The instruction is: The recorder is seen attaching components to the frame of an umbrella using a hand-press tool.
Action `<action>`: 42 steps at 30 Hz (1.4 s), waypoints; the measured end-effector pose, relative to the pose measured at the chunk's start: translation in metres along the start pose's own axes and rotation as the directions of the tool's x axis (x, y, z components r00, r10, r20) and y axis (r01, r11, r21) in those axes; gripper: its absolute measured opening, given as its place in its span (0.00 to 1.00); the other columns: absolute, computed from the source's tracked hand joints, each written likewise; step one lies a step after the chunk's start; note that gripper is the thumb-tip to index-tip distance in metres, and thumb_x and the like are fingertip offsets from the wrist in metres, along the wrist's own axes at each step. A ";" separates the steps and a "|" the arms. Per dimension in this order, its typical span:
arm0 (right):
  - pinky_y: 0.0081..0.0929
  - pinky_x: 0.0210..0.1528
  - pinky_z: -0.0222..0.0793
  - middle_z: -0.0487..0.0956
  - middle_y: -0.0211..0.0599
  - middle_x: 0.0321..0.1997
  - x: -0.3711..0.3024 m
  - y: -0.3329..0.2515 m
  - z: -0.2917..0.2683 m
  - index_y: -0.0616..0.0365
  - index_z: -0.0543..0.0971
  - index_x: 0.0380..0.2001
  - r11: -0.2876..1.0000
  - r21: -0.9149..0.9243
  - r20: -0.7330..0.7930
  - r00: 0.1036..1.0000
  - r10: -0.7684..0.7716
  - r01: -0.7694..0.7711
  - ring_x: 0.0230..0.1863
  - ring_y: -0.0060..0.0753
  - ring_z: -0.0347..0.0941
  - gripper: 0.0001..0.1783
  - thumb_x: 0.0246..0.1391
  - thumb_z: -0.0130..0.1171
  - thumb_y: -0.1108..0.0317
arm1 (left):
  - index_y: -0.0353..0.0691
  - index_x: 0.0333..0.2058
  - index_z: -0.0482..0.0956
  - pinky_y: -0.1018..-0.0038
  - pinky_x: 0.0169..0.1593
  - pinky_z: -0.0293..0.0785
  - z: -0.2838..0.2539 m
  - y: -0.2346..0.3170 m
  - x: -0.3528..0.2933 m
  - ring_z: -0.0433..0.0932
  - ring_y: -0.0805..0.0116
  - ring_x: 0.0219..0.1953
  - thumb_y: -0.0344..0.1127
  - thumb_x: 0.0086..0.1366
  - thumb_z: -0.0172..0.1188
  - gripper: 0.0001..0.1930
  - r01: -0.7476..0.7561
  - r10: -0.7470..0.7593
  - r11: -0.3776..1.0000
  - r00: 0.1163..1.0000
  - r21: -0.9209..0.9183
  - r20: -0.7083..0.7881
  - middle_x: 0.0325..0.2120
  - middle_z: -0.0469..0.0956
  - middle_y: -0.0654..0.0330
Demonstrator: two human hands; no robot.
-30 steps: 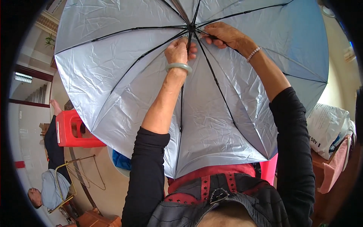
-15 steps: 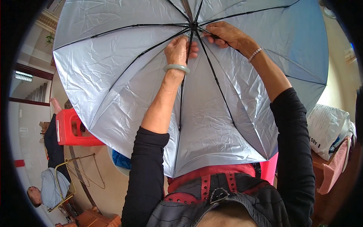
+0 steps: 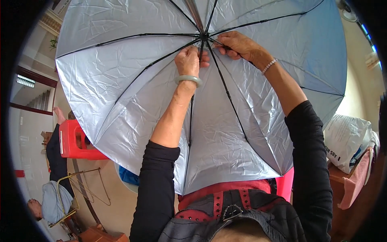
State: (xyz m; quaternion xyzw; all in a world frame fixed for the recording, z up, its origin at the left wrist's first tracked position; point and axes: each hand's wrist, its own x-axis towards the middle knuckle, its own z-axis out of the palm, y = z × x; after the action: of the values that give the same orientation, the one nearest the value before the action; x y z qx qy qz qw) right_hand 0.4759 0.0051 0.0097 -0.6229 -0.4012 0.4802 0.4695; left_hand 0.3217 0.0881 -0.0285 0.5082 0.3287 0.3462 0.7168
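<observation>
With the left hand (image 3: 188, 60) curled round the six-o'clock rib (image 3: 201, 52) and the right hand (image 3: 237, 45) pinching the four-o'clock rib (image 3: 217, 42), work gently beside the hub (image 3: 204, 36), sparing the canopy (image 3: 229, 161).

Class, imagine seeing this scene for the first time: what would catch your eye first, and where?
The open silver umbrella dominates the upper middle, with the left hand and right hand at its ribs near the hub. Next comes the bright red stool at the left, then the white bag towards the right edge.
</observation>
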 end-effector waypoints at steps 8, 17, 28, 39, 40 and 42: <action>0.15 0.09 0.46 0.69 0.27 0.16 -0.001 0.003 -0.002 0.60 0.73 0.25 1.000 0.019 0.000 1.000 -0.011 0.011 0.10 0.13 0.54 0.11 0.52 0.45 0.65 | 0.30 0.32 0.72 0.77 0.24 0.74 -0.002 0.000 -0.005 0.75 0.68 0.21 0.31 0.59 0.47 0.09 -0.058 0.058 0.998 0.996 0.005 -0.062 0.22 0.75 0.56; 0.14 0.09 0.44 0.67 0.26 0.17 -0.003 -0.007 0.003 0.60 0.71 0.29 1.000 -0.012 0.024 1.000 0.008 -0.008 0.10 0.13 0.52 0.14 0.57 0.41 0.62 | 0.34 0.31 0.74 0.77 0.29 0.73 0.001 0.008 0.012 0.75 0.70 0.23 0.34 0.56 0.56 0.09 0.131 -0.126 0.973 0.991 -0.188 0.038 0.22 0.75 0.60; 0.14 0.09 0.45 0.67 0.26 0.17 -0.001 0.000 0.001 0.60 0.71 0.29 0.999 -0.042 0.001 1.000 -0.019 0.019 0.10 0.12 0.51 0.14 0.57 0.42 0.61 | 0.33 0.29 0.74 0.79 0.24 0.72 -0.010 0.003 0.012 0.75 0.70 0.22 0.34 0.55 0.58 0.09 0.106 -0.090 0.989 0.984 -0.103 0.153 0.22 0.75 0.59; 0.14 0.09 0.46 0.68 0.26 0.16 0.002 0.007 -0.003 0.59 0.72 0.27 1.000 -0.014 0.025 1.000 -0.014 0.014 0.10 0.12 0.54 0.14 0.56 0.43 0.61 | 0.32 0.32 0.72 0.82 0.21 0.68 -0.012 0.006 0.002 0.74 0.72 0.23 0.36 0.59 0.54 0.11 0.135 -0.109 0.986 0.967 -0.102 0.229 0.25 0.75 0.56; 0.15 0.09 0.47 0.69 0.26 0.16 0.002 0.007 -0.004 0.59 0.73 0.26 1.000 0.004 0.036 0.999 -0.012 0.012 0.10 0.12 0.54 0.14 0.56 0.43 0.61 | 0.32 0.32 0.72 0.82 0.21 0.68 -0.011 0.005 0.002 0.74 0.72 0.23 0.36 0.59 0.54 0.11 0.132 -0.106 0.986 0.968 -0.103 0.229 0.25 0.75 0.56; 0.15 0.11 0.50 0.70 0.26 0.17 0.002 0.005 -0.006 0.60 0.73 0.27 0.995 -0.096 -0.006 1.000 -0.026 0.025 0.10 0.14 0.56 0.14 0.56 0.44 0.62 | 0.33 0.31 0.72 0.83 0.19 0.65 -0.010 0.000 0.005 0.71 0.74 0.21 0.36 0.60 0.52 0.10 0.103 -0.092 0.994 0.976 -0.047 0.196 0.24 0.75 0.56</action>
State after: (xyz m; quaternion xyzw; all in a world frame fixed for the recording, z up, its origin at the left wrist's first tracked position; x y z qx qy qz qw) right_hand 0.4822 0.0041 0.0050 -0.6412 -0.4299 0.4523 0.4466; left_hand 0.3160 0.0975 -0.0324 0.5020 0.2720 0.2688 0.7757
